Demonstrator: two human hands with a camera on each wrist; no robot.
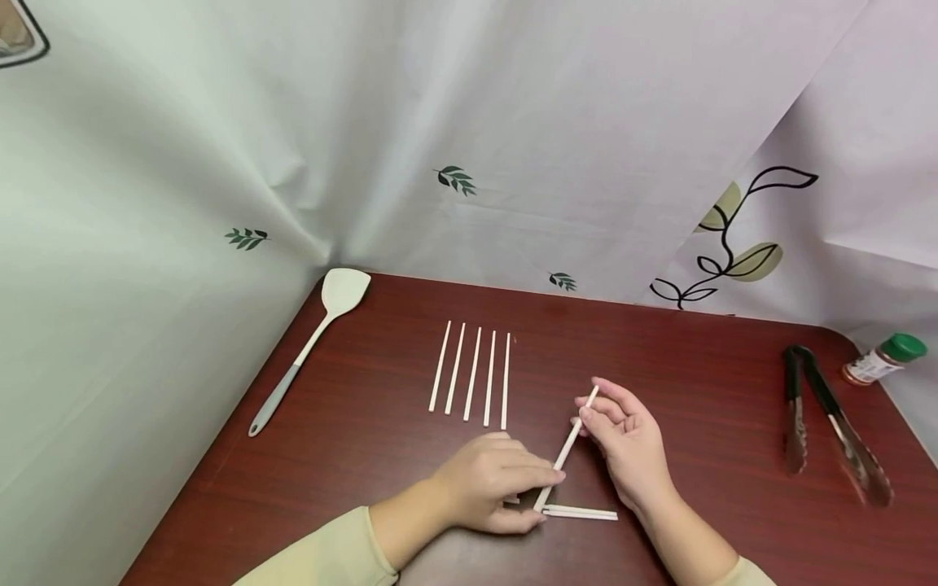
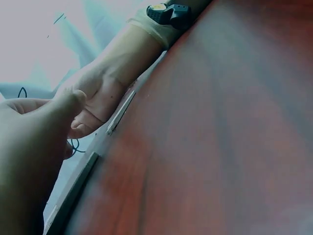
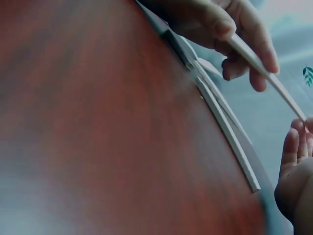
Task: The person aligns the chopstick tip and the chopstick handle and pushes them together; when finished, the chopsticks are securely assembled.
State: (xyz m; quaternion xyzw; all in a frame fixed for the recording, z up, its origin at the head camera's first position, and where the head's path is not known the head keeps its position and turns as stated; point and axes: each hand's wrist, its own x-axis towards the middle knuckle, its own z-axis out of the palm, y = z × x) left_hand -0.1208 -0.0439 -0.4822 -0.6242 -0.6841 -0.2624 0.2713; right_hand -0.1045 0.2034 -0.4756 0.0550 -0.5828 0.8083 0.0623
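A white chopstick (image 1: 567, 445) slants up between my two hands, over the table. My left hand (image 1: 494, 484) pinches its lower part between thumb and fingers. Near the upper end, my right hand (image 1: 632, 443) holds it with thumb and fingertips. The right wrist view shows the chopstick (image 3: 286, 95) stretched from one hand to the other. Two more chopsticks (image 1: 586, 513) lie side by side on the table, just below the held one. Another chopstick (image 1: 513, 500) peeks out from under my left hand, mostly hidden.
Several white chopsticks (image 1: 470, 374) lie in a spaced row beyond my hands. A white spatula (image 1: 311, 346) with a grey handle lies at the left edge. Black-handled tongs (image 1: 835, 407) and a green-capped spice jar (image 1: 883, 360) are at the right. Patterned fabric (image 1: 513, 163) hangs behind the table.
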